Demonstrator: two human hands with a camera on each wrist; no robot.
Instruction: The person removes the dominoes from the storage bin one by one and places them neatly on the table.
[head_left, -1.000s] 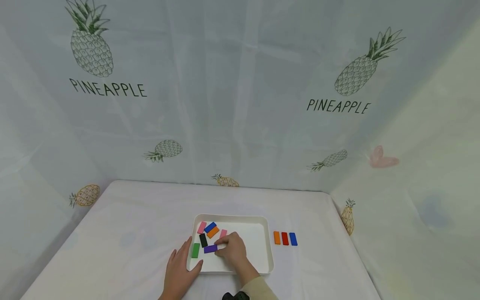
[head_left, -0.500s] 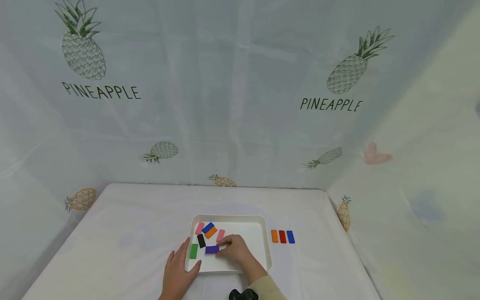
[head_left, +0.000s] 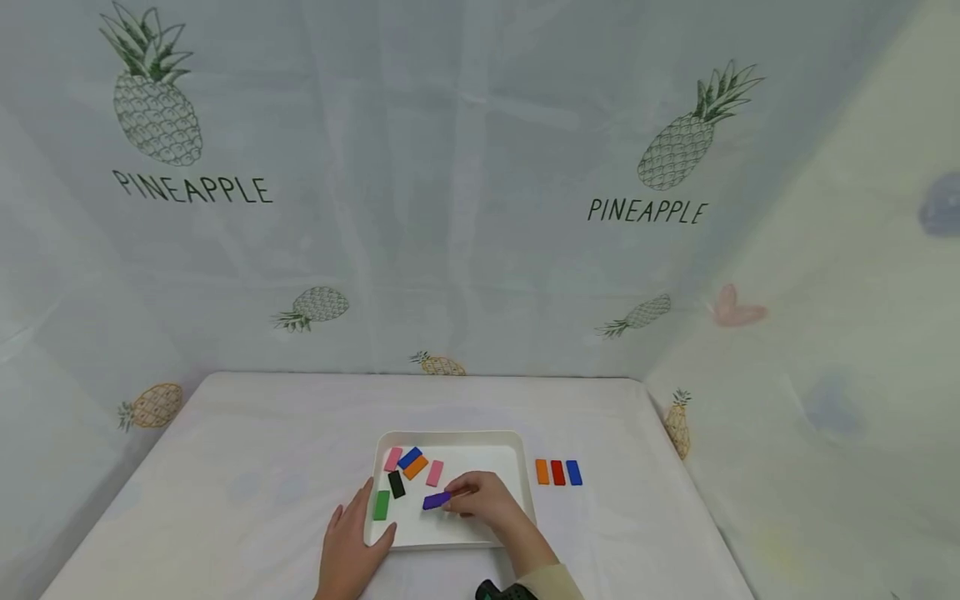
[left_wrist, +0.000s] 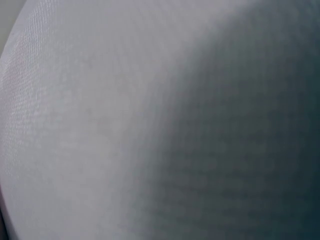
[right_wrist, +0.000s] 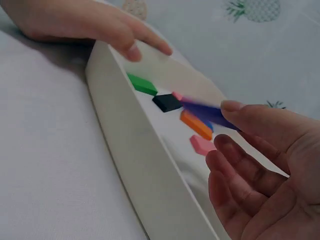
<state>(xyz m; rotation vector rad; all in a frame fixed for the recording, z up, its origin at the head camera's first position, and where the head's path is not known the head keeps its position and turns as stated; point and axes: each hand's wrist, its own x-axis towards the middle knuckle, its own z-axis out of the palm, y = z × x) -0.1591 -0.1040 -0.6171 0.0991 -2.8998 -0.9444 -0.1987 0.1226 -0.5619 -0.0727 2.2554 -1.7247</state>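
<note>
In the head view my right hand [head_left: 482,497] pinches a flat purple block [head_left: 435,501] between thumb and fingertips over the middle of a white tray [head_left: 491,533]. In the right wrist view the purple block [right_wrist: 210,112] is tilted and raised above the tray floor, its near end under the thumb; the other fingers curl loosely below. My left hand [head_left: 354,537] rests at the tray's front left corner, fingers extended along the left wall and thumb over the front rim. Around the purple block lie black [head_left: 397,484], green [head_left: 381,505] and pink blocks [head_left: 435,473].
Farther back in the tray are another pink block [head_left: 393,459], a blue block [head_left: 409,457] and an orange block [head_left: 416,467]. Right of the tray, orange [head_left: 542,472], red [head_left: 558,472] and blue blocks [head_left: 573,472] stand in a row on the white-covered table [head_left: 300,433]. The left wrist view shows only blurred cloth.
The purple block has come up off the tray floor and shifted right with my right hand. My left hand stays at the tray corner. The head view has turned slightly right.
</note>
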